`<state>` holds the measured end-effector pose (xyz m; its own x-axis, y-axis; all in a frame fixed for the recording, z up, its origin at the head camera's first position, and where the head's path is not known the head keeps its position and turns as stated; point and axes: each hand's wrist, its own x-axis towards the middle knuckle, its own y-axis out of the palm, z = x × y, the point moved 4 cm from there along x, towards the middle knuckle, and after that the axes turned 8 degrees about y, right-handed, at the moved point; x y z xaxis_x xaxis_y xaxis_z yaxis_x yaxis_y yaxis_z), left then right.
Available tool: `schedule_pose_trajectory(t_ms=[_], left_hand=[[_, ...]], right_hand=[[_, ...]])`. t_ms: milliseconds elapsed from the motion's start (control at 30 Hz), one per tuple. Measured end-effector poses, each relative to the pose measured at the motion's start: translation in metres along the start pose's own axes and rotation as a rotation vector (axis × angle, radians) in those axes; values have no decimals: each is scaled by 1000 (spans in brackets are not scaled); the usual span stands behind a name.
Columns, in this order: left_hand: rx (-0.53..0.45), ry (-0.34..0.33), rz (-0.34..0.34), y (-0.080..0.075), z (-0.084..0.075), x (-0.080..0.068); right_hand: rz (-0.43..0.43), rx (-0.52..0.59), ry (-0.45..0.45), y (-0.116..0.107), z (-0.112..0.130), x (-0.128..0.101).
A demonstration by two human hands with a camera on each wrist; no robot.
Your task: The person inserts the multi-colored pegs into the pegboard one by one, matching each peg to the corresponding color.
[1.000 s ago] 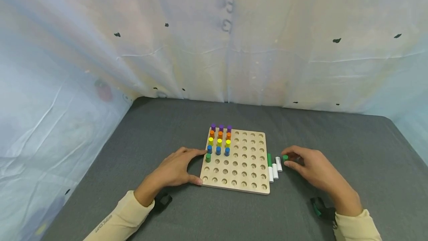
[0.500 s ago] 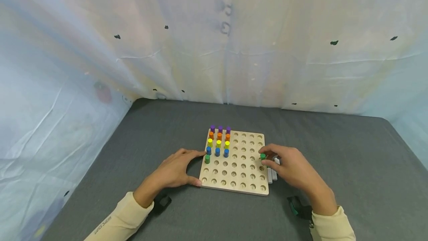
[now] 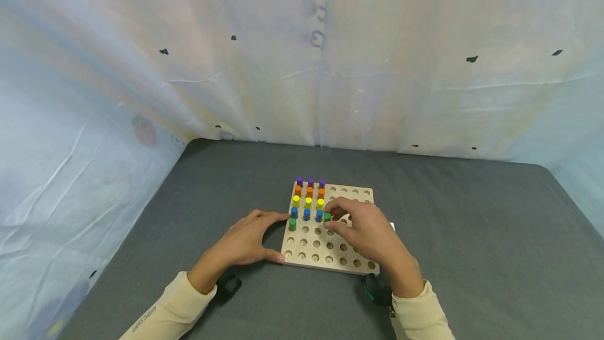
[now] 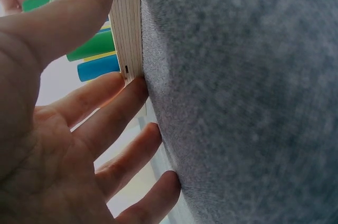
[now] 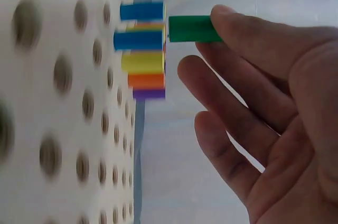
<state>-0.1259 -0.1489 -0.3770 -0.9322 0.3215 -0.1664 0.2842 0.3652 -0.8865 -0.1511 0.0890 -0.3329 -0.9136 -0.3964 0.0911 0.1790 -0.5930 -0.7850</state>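
A wooden pegboard [image 3: 346, 253] lies on grey cloth. Its far left corner holds rows of purple [image 3: 310, 182], orange, yellow and blue pegs [image 3: 306, 214], and one green peg [image 3: 292, 223] stands in the row below. My right hand [image 3: 330, 214] hovers over the board and pinches a second green peg [image 3: 327, 218] [image 5: 193, 28] just right of the blue row. My left hand [image 3: 245, 240] rests against the board's left edge [image 4: 129, 23], with the thumb at the near corner and straight fingers on the cloth.
A white peg [image 3: 391, 226] peeks out right of the board, mostly hidden by my right hand. The grey cloth [image 3: 472, 235] spreads wide around the board. Pale sheet walls [image 3: 94, 162] close in on the left, back and right.
My right hand has carried the green peg leftwards from beside the board's right edge to a spot next to the blue row. The left hand has stayed put.
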Motion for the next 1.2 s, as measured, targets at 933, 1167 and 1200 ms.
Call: schedule_pose_trajectory(t_ms=[933, 1167, 1200], left_hand=[[-34, 11, -10, 0, 1, -6], [-25, 6, -8, 0, 1, -6], [-24, 6, -9, 0, 2, -6]], right_hand=[[-20, -47, 28, 47, 19, 13], [0, -69, 12, 51, 20, 15], [0, -72, 9, 51, 20, 15]])
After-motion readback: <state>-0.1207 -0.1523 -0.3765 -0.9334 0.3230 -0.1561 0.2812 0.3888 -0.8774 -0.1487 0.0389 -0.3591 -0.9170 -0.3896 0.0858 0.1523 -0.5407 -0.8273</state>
